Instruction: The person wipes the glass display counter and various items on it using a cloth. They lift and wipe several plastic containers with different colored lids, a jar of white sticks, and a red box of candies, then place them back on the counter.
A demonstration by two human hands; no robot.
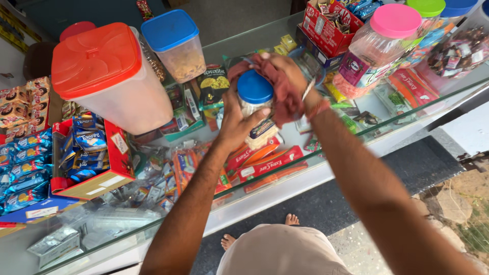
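Observation:
My left hand grips a clear plastic jar with a blue lid, held above the glass counter. My right hand presses a dark red cloth against the jar's far side and top. The cloth hangs down over the jar's right side and hides part of it. A band sits on my right wrist.
A big jar with an orange lid and a blue-lidded tub stand at the left. A pink-lidded jar and a red box of sweets stand at the right. A red tray of blue packets sits left.

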